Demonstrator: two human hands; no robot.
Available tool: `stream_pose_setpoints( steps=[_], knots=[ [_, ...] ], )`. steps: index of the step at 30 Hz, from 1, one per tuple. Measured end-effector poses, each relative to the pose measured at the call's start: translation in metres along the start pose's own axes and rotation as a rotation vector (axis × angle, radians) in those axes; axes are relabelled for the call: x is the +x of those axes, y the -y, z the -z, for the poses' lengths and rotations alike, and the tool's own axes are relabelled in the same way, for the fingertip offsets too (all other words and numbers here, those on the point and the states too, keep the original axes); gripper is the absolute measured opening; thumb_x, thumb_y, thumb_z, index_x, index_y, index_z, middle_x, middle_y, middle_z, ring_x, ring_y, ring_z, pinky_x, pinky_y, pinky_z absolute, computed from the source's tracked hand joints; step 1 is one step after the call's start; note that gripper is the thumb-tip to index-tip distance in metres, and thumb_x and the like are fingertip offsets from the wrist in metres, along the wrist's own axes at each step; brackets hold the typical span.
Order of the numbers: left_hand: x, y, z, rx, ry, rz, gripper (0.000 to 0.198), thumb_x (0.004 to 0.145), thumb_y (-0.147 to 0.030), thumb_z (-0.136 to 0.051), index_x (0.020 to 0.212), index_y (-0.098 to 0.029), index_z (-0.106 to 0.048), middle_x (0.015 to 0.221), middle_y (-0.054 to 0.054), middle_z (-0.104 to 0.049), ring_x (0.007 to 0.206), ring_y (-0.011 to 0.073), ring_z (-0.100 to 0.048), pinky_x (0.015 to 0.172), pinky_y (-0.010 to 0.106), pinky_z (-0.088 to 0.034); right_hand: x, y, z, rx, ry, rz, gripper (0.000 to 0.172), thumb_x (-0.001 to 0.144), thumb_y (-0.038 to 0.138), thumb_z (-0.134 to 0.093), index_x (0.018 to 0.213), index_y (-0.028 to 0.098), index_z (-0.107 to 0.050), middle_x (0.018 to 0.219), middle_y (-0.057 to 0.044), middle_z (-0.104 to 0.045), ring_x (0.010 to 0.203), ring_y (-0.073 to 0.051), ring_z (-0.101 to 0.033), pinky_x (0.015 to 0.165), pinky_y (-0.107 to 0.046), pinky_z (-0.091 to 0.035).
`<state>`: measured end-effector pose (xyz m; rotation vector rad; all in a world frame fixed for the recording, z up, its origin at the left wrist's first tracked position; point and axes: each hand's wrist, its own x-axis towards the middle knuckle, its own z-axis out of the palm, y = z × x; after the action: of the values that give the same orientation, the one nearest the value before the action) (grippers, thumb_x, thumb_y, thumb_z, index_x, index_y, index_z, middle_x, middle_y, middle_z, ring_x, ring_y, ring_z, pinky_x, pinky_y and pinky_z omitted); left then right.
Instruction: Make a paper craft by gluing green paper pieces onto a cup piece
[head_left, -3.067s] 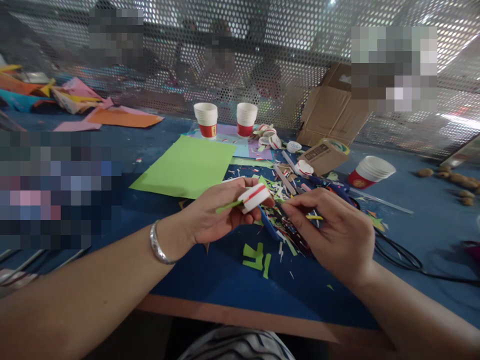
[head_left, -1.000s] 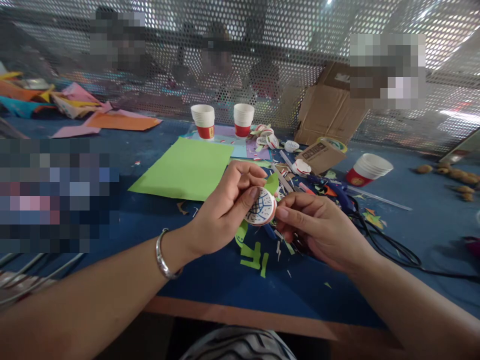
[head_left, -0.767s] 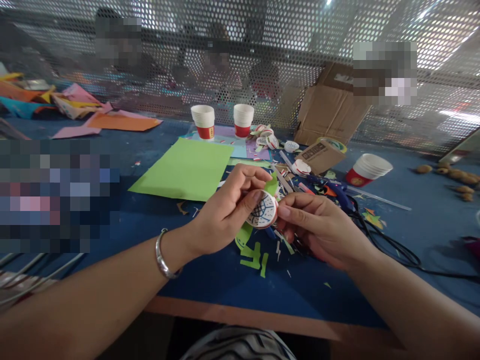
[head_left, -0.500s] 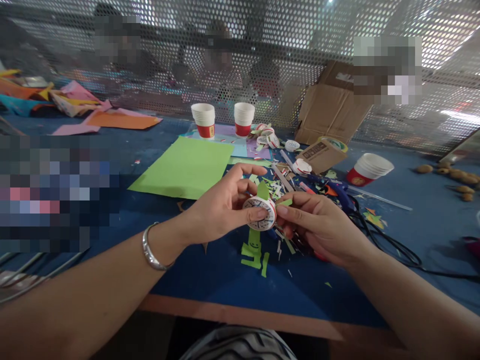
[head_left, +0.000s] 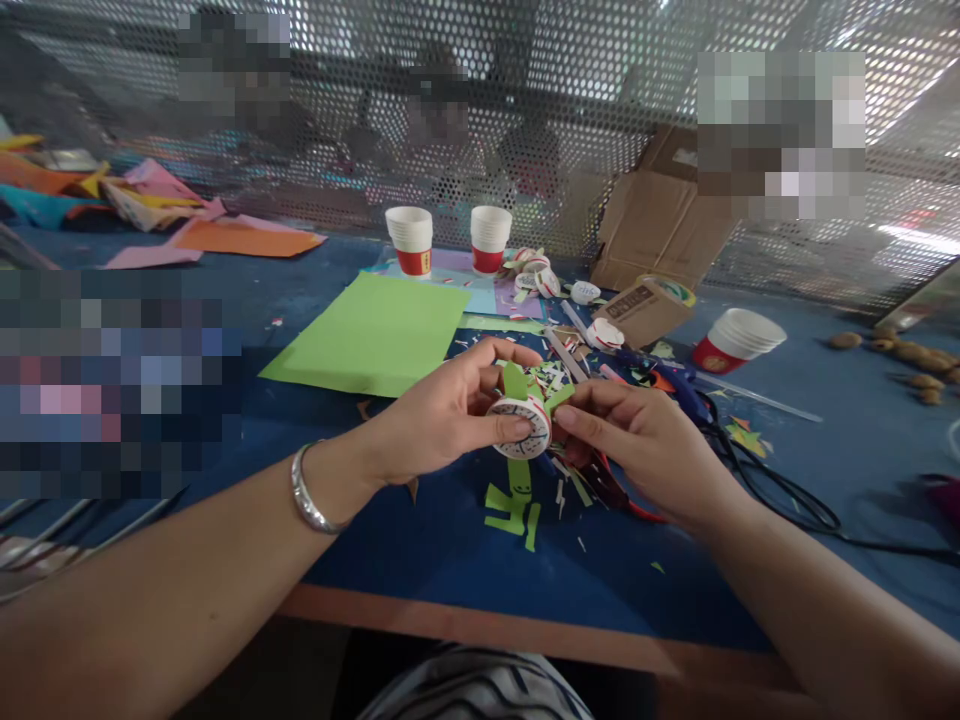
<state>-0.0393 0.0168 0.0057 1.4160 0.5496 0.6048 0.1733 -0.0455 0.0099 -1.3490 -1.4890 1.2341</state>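
As L hand (head_left: 439,418) grips disc (head_left: 517,449), R hand (head_left: 645,432) prob. pinches tab (head_left: 559,397).

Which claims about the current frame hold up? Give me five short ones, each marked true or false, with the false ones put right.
1. The left hand holds a white disc with dark lines drawn on its face. True.
2. The right hand is apart from everything, fingers spread. False: it pinches a green paper strip by the disc's edge.
3. A silver bangle is on the right wrist. False: it is on the left wrist.
4. Three stacks of paper cups are in view. True.
5. The large green sheet lies to the right of the right hand. False: it lies flat beyond the left hand.
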Motion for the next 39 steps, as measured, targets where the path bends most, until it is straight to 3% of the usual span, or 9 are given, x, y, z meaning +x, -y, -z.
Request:
stream_pose_setpoints(
  steps=[7, 14, 21, 28, 33, 36, 39],
  knots=[
    [0.001, 0.002, 0.002, 0.164, 0.021, -0.073, 0.027, 0.088, -0.03, -0.074, 0.108, -0.018, -0.061, 0.088, 0.002, -0.066, 0.077, 0.0126, -0.06, 0.071, 0.026, -0.049, -0.001, 0.0, 0.001, -0.109, -0.086, 0.06, 0.024, 0.09, 0.042, -0.069, 0.086, 0.019, -0.068, 0.067, 0.002, -0.065, 0.059, -0.011, -0.06, 0.055, -0.022, -0.044],
    [0.002, 0.003, 0.002, 0.166, 0.056, -0.067, 0.025, 0.086, -0.029, -0.076, 0.105, -0.016, -0.068, 0.093, 0.005, -0.07, 0.085, 0.0161, -0.065, 0.076, 0.029, -0.052, -0.002, 0.001, 0.0, -0.21, -0.114, 0.094, 0.02, 0.091, 0.038, -0.067, 0.085, 0.019, -0.07, 0.064, 0.001, -0.065, 0.056, -0.013, -0.06, 0.052, -0.024, -0.045],
    [0.004, 0.001, 0.009, 0.197, -0.158, -0.047, 0.03, 0.081, -0.04, -0.079, 0.102, -0.02, -0.072, 0.082, 0.004, -0.071, 0.073, 0.0181, -0.066, 0.064, 0.029, -0.05, -0.004, -0.001, 0.001, -0.299, -0.15, 0.145, 0.017, 0.092, 0.038, -0.067, 0.092, 0.022, -0.073, 0.072, -0.001, -0.069, 0.061, -0.015, -0.062, 0.056, -0.027, -0.047],
    [0.005, -0.004, 0.017, 0.243, -0.25, -0.07, 0.029, 0.077, -0.039, -0.081, 0.097, -0.018, -0.075, 0.085, 0.006, -0.073, 0.077, 0.0186, -0.066, 0.067, 0.029, -0.051, -0.01, -0.001, -0.002, -0.523, 0.015, 0.244, 0.011, 0.094, 0.028, -0.063, 0.091, 0.022, -0.073, 0.08, 0.0, -0.07, 0.067, -0.013, -0.06, 0.059, -0.026, -0.045],
    [0.004, -0.011, 0.03, 0.363, -0.137, -0.015, 0.025, 0.082, -0.034, -0.077, 0.101, -0.017, -0.074, 0.081, 0.005, -0.07, 0.072, 0.0151, -0.062, 0.062, 0.026, -0.046, -0.011, -0.003, -0.008, -0.653, 0.193, 0.294, 0.01, 0.093, 0.02, -0.061, 0.093, 0.02, -0.071, 0.082, -0.001, -0.068, 0.067, -0.012, -0.06, 0.06, -0.024, -0.045],
    [0.003, -0.014, 0.036, 0.391, -0.103, 0.015, 0.027, 0.082, -0.028, -0.076, 0.108, -0.019, -0.071, 0.074, 0.001, -0.065, 0.062, 0.011, -0.055, 0.056, 0.023, -0.041, -0.012, -0.005, -0.011, -0.738, 0.23, 0.337, 0.009, 0.093, 0.019, -0.061, 0.094, 0.019, -0.07, 0.084, -0.003, -0.068, 0.072, -0.014, -0.062, 0.064, -0.026, -0.047],
    [0.003, -0.015, 0.037, 0.314, -0.081, 0.037, 0.04, 0.08, -0.019, -0.075, 0.118, -0.021, -0.064, 0.086, 0.001, -0.068, 0.067, 0.0109, -0.059, 0.061, 0.023, -0.045, -0.012, -0.006, -0.01, -0.743, 0.242, 0.359, 0.013, 0.095, 0.016, -0.058, 0.097, 0.02, -0.07, 0.092, -0.004, -0.071, 0.082, -0.017, -0.066, 0.074, -0.028, -0.049]
  ],
)
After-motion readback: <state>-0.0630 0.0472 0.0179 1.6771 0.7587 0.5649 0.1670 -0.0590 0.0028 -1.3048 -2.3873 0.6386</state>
